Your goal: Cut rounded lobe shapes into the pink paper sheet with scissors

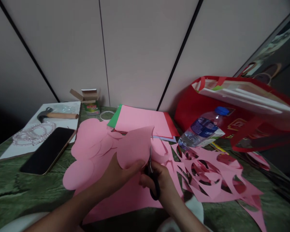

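In my left hand (122, 172) is a sheet of pink paper (135, 146), held up with the thumb across its lower part. Its outline is rounded on the left and rises to a point at the upper right. My right hand (159, 178) grips black-handled scissors (154, 187), whose blades stand upright along the right edge of that paper. Below both hands lies a large pink sheet (125, 203). Several rounded pink cut-outs (89, 138) overlap in a pile to the left.
Cut pink scraps (222, 187) cover the right side, near a leaning water bottle (198, 129) and a red bag (190, 100). At left are a phone (48, 149), a hammer (60, 115) and bead strings (33, 133). Coloured paper (142, 117) and a small box (91, 106) sit behind.
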Tool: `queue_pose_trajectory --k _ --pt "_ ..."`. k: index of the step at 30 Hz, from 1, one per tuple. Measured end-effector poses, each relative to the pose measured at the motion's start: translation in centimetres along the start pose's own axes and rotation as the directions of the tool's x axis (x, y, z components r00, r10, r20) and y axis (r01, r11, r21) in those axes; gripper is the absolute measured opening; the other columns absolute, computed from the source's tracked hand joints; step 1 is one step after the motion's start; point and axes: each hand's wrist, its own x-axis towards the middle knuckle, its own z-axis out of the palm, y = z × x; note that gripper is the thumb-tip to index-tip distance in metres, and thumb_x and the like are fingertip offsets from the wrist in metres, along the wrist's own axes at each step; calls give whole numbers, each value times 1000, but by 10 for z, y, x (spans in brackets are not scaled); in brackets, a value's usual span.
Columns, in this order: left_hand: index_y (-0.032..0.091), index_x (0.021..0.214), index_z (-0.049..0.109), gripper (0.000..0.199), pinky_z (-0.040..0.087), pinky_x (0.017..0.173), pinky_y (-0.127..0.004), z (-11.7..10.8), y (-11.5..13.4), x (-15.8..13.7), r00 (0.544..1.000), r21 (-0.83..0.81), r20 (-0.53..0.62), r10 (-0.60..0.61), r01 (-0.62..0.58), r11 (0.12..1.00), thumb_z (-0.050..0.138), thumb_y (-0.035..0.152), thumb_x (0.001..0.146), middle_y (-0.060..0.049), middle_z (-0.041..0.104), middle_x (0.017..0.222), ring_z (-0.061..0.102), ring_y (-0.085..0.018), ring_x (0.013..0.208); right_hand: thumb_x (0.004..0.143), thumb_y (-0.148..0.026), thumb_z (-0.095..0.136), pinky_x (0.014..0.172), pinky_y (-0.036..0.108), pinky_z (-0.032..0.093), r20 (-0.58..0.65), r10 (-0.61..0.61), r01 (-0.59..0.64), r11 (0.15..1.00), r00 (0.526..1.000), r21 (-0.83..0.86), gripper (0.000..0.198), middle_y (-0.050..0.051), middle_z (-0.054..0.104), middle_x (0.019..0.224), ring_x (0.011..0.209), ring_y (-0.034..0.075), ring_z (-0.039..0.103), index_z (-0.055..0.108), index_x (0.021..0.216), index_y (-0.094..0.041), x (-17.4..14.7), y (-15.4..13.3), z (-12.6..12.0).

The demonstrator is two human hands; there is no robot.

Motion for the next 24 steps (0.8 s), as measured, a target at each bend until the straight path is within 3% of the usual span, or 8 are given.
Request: queue_pose_trajectory --k 5,14,24 --pt "21 94 61 20 49 74 -24 -1 5 -1 999 -21 22 23 -22 1000 59 24 74 0 68 92 60 -16 89 56 -23 74 43 19 26 -11 -41 41 999 999 5 26 -8 41 52 47 7 32 50 63 -16 2 0 -3" --pt "21 98 59 26 49 75 -24 -4 4 3 999 -14 44 17 -16 1000 60 26 73 -1 68 95 61 -17 89 56 -23 75 44 19 27 -11 -28 28 999 1000 -18 27 -7 42 55 49 7 33 51 65 -15 0 0 -4" --pt "19 85 63 15 51 70 -27 -5 3 3 998 16 60 12 -13 1000 59 27 73 -2 69 85 63 -19 82 57 -27 73 45 21 29 -20 -11 10 998 1000 -55 25 -6 44 52 47 9 37 54 67 -15 1 2 -5"
